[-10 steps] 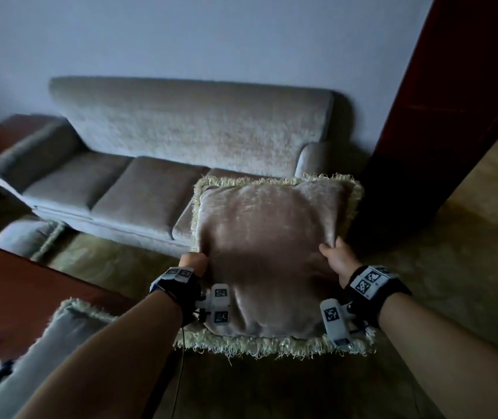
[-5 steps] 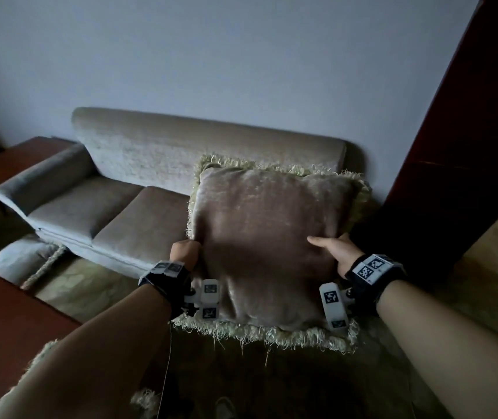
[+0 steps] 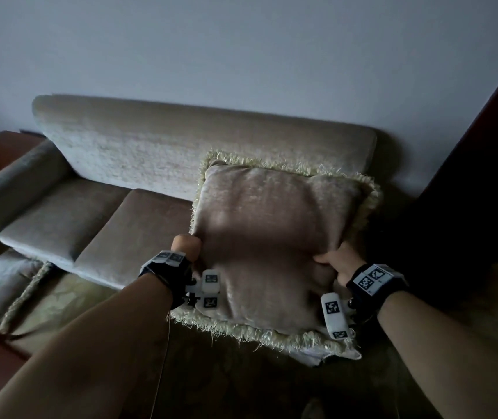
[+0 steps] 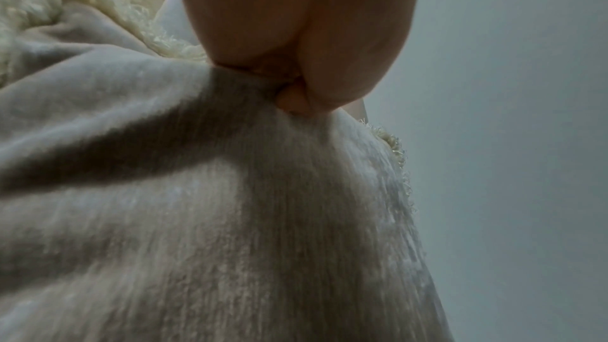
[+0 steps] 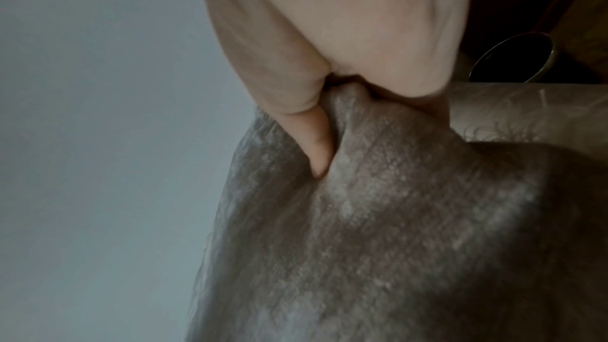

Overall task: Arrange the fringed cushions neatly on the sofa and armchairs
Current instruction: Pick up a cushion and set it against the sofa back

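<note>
The sofa (image 3: pixel 139 164) is standing against the wall (image 3: pixel 241 49). The cushion (image 3: pixel 269 237) is hanging in the air over its right end. The left hand (image 3: pixel 185 246) and right hand (image 3: pixel 340 261) are each pinching the fabric, both grips closed on its side edges.

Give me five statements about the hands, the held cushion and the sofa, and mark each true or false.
1. Both hands grip the cushion. True: the left hand and the right hand each bunch its fabric.
2. The cushion has a plain hem. False: a pale fringe runs round its edges.
3. The cushion is held in front of the right end of the sofa. True.
4. Two cushions already stand on the sofa seat. False: the visible seat sections carry none.
5. Another fringed cushion lies low at the left, in front of the sofa. True.
</note>
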Available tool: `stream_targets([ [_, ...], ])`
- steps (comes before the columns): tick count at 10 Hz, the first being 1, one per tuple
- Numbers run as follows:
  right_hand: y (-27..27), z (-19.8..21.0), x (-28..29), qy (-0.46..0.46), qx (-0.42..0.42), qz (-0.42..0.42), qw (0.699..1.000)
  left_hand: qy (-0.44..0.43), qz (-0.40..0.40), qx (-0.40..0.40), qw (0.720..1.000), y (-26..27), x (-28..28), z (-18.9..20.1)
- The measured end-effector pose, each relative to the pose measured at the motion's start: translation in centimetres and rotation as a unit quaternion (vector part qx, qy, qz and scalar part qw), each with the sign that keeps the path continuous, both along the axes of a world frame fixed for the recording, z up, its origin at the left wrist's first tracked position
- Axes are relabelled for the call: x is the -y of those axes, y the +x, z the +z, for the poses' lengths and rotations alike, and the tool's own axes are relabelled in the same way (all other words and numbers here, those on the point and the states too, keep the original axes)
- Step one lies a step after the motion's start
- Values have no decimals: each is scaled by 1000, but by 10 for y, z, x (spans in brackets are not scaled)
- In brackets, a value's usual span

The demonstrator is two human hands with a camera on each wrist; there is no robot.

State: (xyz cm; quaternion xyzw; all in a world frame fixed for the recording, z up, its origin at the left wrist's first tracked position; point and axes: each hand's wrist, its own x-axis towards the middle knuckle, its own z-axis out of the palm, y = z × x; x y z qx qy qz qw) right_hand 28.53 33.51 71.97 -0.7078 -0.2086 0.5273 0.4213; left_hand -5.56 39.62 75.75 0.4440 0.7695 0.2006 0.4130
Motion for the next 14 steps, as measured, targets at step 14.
stream_targets([
  [14,15,-229,-324,-82,167,-81,979,-87,4,129,988,41,-381,-338],
])
